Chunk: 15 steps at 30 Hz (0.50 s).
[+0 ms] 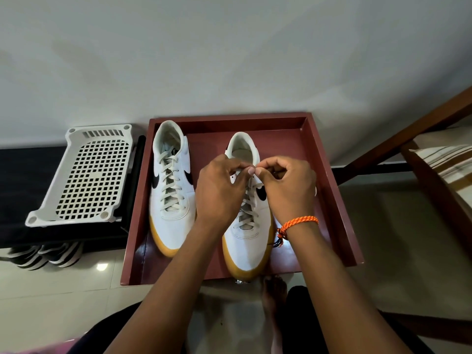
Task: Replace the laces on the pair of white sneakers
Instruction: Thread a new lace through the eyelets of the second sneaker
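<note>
While both sneakers stand side by side in a dark red tray [329, 175] on the floor, toes toward the person, the left hand [219, 190] and right hand [286, 185] meet over the top eyelets of the right sneaker [245, 241]. Each hand pinches the pale lace [251, 200] near the shoe's opening. Just beside them, the left sneaker [171, 200] sits fully laced. A white plastic rack [84, 175] lies left of the tray.

Pale wall [229, 47]; glossy tiled floor [63, 290]; wooden chair [434, 154] right; white perforated rack [86, 175] left.
</note>
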Each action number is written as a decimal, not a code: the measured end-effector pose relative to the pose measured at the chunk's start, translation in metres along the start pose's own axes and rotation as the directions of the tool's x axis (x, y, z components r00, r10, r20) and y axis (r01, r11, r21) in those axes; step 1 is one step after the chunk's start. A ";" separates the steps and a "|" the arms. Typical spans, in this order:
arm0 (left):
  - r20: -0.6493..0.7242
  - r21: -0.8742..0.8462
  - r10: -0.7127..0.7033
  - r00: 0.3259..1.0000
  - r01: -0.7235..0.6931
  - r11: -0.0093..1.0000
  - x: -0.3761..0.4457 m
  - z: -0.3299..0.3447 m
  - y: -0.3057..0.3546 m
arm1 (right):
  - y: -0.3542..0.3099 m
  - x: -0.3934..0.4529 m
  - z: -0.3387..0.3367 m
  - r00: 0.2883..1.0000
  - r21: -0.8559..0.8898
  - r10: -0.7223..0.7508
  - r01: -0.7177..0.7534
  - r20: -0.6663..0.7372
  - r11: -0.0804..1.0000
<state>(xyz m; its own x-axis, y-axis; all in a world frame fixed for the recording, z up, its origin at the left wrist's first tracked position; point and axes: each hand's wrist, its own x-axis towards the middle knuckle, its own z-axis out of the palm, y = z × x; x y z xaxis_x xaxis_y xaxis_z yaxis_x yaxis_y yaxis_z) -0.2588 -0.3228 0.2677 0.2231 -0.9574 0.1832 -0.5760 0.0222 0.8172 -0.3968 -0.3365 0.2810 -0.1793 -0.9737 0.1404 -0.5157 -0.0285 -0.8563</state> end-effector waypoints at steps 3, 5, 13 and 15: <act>-0.050 0.157 0.014 0.999 -0.006 0.988 0.001 -0.001 0.000 | 0.005 0.001 0.000 0.997 0.004 0.079 -0.079 0.011 0.997; -0.090 0.297 0.037 0.995 -0.009 0.955 -0.001 -0.001 0.004 | 0.008 0.001 0.000 0.991 -0.003 0.122 -0.122 0.057 0.992; -0.038 0.447 0.054 0.998 -0.031 0.894 -0.008 0.007 0.007 | 0.017 0.001 0.004 0.960 -0.056 0.205 -0.198 0.190 0.979; -0.013 0.377 0.035 0.999 -0.027 0.926 -0.005 0.007 0.004 | 0.017 0.000 0.006 0.953 -0.061 0.195 -0.186 0.231 0.981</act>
<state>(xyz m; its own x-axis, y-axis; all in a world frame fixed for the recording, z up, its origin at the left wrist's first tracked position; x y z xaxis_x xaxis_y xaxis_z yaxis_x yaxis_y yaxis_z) -0.2678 -0.3199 0.2659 0.2131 -0.9523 0.2184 -0.8356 -0.0618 0.5459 -0.4010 -0.3379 0.2632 -0.0780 -0.9859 -0.1479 -0.5234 0.1668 -0.8356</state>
